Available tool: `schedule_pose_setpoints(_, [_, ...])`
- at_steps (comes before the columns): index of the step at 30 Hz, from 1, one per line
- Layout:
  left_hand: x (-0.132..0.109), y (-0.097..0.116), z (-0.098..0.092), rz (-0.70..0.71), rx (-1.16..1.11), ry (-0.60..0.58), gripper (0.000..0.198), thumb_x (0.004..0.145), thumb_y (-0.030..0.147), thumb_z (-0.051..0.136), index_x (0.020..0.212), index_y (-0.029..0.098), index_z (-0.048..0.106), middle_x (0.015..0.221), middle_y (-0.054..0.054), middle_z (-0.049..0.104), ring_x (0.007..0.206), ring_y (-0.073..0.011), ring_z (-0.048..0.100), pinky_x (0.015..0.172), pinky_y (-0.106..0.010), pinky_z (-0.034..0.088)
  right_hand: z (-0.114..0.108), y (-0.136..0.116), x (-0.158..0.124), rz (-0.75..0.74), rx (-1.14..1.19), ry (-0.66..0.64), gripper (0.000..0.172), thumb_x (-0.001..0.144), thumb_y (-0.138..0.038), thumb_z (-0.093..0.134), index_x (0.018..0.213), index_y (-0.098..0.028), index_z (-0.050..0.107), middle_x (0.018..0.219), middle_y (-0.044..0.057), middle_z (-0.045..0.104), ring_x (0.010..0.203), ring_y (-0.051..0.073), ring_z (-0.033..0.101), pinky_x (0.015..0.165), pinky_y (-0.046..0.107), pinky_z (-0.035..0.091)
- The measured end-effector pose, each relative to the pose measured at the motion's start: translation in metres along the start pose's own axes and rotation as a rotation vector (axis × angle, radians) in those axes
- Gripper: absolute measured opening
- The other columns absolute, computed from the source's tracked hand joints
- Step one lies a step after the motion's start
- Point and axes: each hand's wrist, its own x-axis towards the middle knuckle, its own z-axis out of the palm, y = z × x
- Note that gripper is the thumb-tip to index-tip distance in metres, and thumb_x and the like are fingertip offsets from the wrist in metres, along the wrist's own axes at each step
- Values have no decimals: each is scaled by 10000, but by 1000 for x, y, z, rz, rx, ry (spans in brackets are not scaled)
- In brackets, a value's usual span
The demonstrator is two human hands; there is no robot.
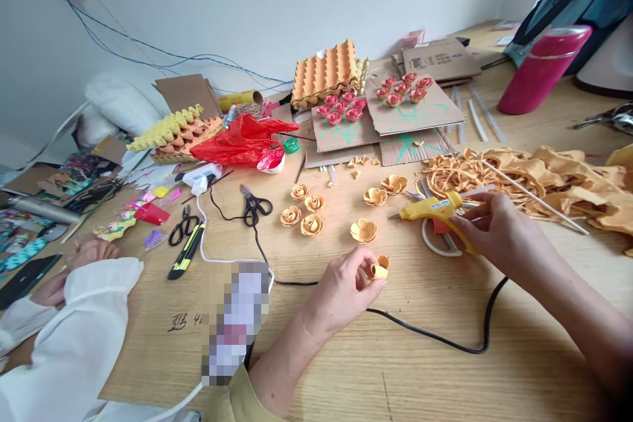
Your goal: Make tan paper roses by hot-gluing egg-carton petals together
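My left hand [343,285] pinches a small orange flower [380,270] over the near tabletop [425,382]. To its right, my right hand [499,227] grips a yellow glue gun [431,209], though I can't quite tell whether it's lifted. Seven loose blooms [312,225] sit farther away.

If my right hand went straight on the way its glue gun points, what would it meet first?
Probably the lone open orange flower, lying ahead of the glue gun in your right hand; if the gun is raised, it may pass above.
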Motion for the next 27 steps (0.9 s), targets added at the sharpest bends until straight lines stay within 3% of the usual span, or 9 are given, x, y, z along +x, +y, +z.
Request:
schedule_pose_setpoints(4, [-1, 1, 3, -19, -16, -18, 170, 807, 192, 680, 937, 207, 571, 819, 36, 657, 530, -51, 534, 520, -166, 431, -6, -9, -6, -92, -207, 37, 383, 815, -475, 668, 1053, -221, 508, 852, 91, 691, 779, 294, 671, 658, 381, 465])
schedule_pose_setpoints(8, [-3, 3, 8, 6, 64, 5, 204, 794, 182, 711, 931, 217, 565, 788, 44, 658, 564, -73, 557, 568, -187, 454, -12, -31, -25, -409, -299, 207, 163, 932, -368, 555, 976, -212, 567, 935, 129, 653, 844, 285, 631, 700, 378, 464])
schedule_pose_setpoints(9, [-4, 3, 10, 18, 97, 17, 227, 786, 188, 732, 936, 220, 565, 787, 41, 660, 582, -83, 565, 582, -197, 459, -11, -37, -32, -483, -220, 179, 116, 951, -327, 537, 941, -219, 580, 871, 95, 646, 784, 249, 629, 676, 352, 467])
schedule_pose_setpoints(12, [-6, 4, 16, 33, 180, 59, 282, 767, 218, 787, 944, 216, 567, 784, 30, 656, 621, -113, 584, 609, -229, 466, 1, -50, -53, -580, 35, -129, 70, 959, -239, 545, 904, -248, 588, 763, 12, 671, 627, 162, 618, 586, 282, 465])
schedule_pose_setpoints(15, [-8, 5, 22, 16, 217, 89, 303, 757, 254, 818, 928, 208, 572, 757, 31, 643, 639, -132, 600, 620, -249, 465, 17, -53, -68, -622, 104, -353, 92, 966, -224, 548, 908, -244, 617, 813, 6, 711, 654, 148, 643, 595, 269, 480])
schedule_pose_setpoints(17, [-9, 6, 25, 7, 223, 94, 306, 753, 285, 827, 915, 207, 579, 740, 34, 644, 652, -141, 614, 634, -260, 468, 26, -51, -72, -606, 99, -434, 98, 968, -232, 557, 908, -231, 634, 809, 11, 712, 675, 154, 652, 604, 271, 487])
schedule_pose_setpoints(27, [-8, 7, 22, 4, 134, 48, 334, 754, 256, 834, 1009, 218, 621, 863, 17, 718, 664, -130, 616, 728, -268, 506, 26, -45, -68, -554, 12, -421, 92, 941, -262, 606, 858, -221, 611, 721, -10, 641, 578, 135, 593, 536, 258, 449])
